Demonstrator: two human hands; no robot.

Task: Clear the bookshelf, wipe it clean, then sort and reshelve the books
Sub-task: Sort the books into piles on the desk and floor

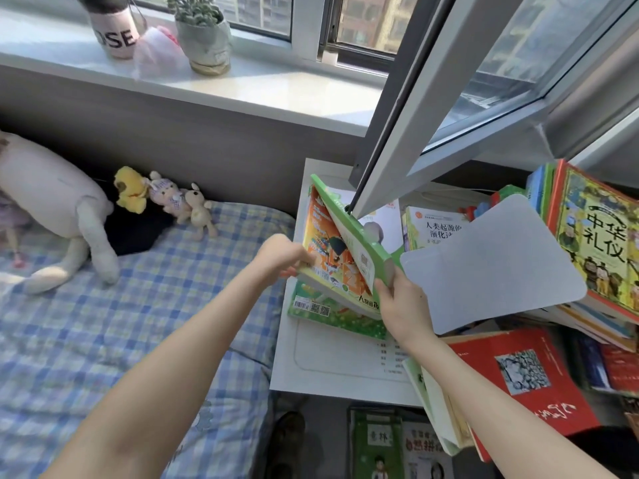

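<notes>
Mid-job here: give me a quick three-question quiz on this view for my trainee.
1. True or false: the left hand grips the orange book while the right hand grips the green book.
2. The potted plant stands on: A the floor, B the windowsill, C a chair.
3. Fill in: the large white plush toy lies on the ___.

Key: 1 true; 2 B; 3 bed.

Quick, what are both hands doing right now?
Left hand: holding the edge of the orange book.
Right hand: gripping the bottom of the green book.
</notes>
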